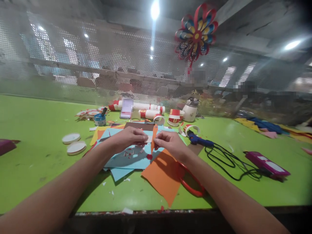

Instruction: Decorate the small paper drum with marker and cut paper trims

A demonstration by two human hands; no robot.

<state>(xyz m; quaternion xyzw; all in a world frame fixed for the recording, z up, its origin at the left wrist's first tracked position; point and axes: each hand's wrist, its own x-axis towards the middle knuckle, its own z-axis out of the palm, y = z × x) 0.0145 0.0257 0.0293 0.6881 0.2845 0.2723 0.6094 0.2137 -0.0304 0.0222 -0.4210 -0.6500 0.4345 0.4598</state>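
My left hand (130, 139) is closed, its fingertips pinching a small white piece (149, 138) above the blue paper (114, 162). Just to its right, my right hand (169, 143) pinches a narrow orange paper strip (154, 138) that stands upright between the two hands. A small red piece (149, 156) lies on the blue sheets below the strip, and white and red scraps (129, 152) are scattered to the left. An orange sheet (162, 177) lies under my right wrist, with red handles (192, 188) beside it, partly hidden by my right forearm.
White lids (76, 148) and a blue jar (99, 119) are at the left. Behind the papers are paper tubes (149, 114), red-and-white cups (174, 115) and a jug (190, 110). A blue glue gun (200, 140), black cables and a purple box (266, 164) are at the right.
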